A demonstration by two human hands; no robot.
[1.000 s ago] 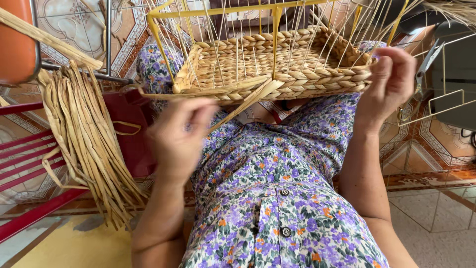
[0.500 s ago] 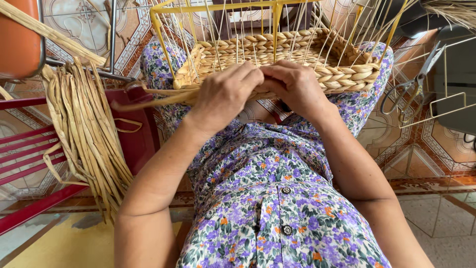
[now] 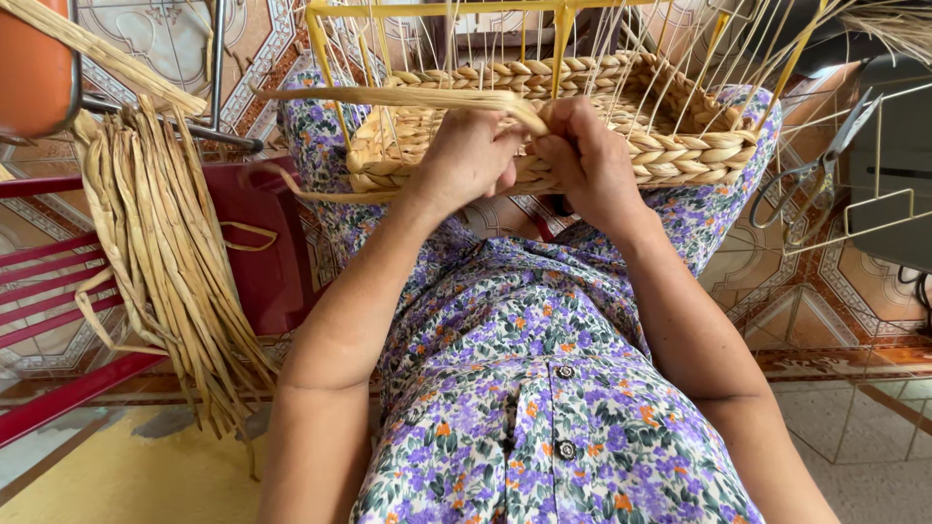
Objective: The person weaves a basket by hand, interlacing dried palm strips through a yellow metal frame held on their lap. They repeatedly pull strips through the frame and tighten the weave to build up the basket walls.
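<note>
Half-woven basket (image 3: 670, 146) rests on the person's lap, yellow wire frame (image 3: 320, 58) rising above the plaited rim. Left hand (image 3: 471, 160) and right hand (image 3: 587, 160) meet at the near wall, fingers pressed together, pinching a flat straw strand (image 3: 388, 97) that trails off left. Strand looks light, pliant, likely to split if creased; best held close to the weave. Spare straw bundle (image 3: 165, 252) hangs over a red chair (image 3: 272, 262).

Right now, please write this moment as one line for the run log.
left hand: holds straw strand | right hand: pinches strand at basket rim | basket: on lap | straw bundle: hanging at left
</note>
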